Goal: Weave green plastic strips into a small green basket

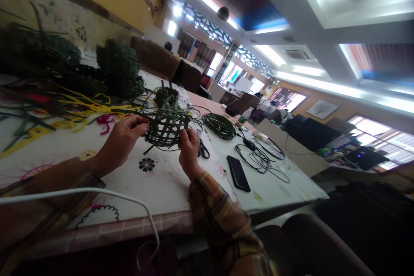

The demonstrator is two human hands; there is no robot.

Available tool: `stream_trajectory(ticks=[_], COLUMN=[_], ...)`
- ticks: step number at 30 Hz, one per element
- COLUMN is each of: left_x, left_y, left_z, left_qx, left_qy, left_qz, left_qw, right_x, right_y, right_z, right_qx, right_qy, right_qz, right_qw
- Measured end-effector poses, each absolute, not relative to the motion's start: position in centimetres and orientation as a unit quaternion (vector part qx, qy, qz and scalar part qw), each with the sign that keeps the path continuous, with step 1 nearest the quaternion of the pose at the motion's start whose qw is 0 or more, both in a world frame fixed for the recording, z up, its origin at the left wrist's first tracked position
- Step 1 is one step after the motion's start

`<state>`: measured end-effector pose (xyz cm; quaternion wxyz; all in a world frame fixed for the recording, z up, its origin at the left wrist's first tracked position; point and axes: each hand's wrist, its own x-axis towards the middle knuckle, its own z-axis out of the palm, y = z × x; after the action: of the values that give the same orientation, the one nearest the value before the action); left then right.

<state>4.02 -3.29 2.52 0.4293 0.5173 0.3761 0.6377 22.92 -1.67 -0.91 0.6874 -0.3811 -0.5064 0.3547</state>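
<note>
Dark green woven basket (pixel 166 126) (open lattice, loose strip ends) between both hands.

- Left hand (pixel 124 138): forearm stretched forward, palm turned inward, fingers pinched together at their tips.
- Right hand (pixel 189 148): wrist bent upward, fingers curled closed, plaid-sleeved forearm rising from below.

A black phone (pixel 238 173) and scissors (pixel 203 149) lie on the table (pixel 161 189).

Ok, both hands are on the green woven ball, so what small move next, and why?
Probably tuck the loose strip at the left hand into the ball: the right hand braces the other side, and strip ends stick out unwoven.
</note>
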Motion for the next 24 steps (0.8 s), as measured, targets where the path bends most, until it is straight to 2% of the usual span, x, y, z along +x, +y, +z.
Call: stream_trajectory(ticks=[13,24], left_x=[3.6,3.7], left_y=[-3.1,-2.5], left_z=[2.9,1.8], left_qx=[0.521,0.492], left_qy=[0.342,0.338], left_qz=[0.599,0.631], left_qw=[0.503,0.496], right_x=[23.3,23.2], right_y=[-1.4,-1.5], right_z=[-0.5,-0.9], right_qx=[-0.387,-0.409], right_qy=[-0.508,-0.530], right_qz=[0.332,0.280], right_qw=[0.694,0.689])
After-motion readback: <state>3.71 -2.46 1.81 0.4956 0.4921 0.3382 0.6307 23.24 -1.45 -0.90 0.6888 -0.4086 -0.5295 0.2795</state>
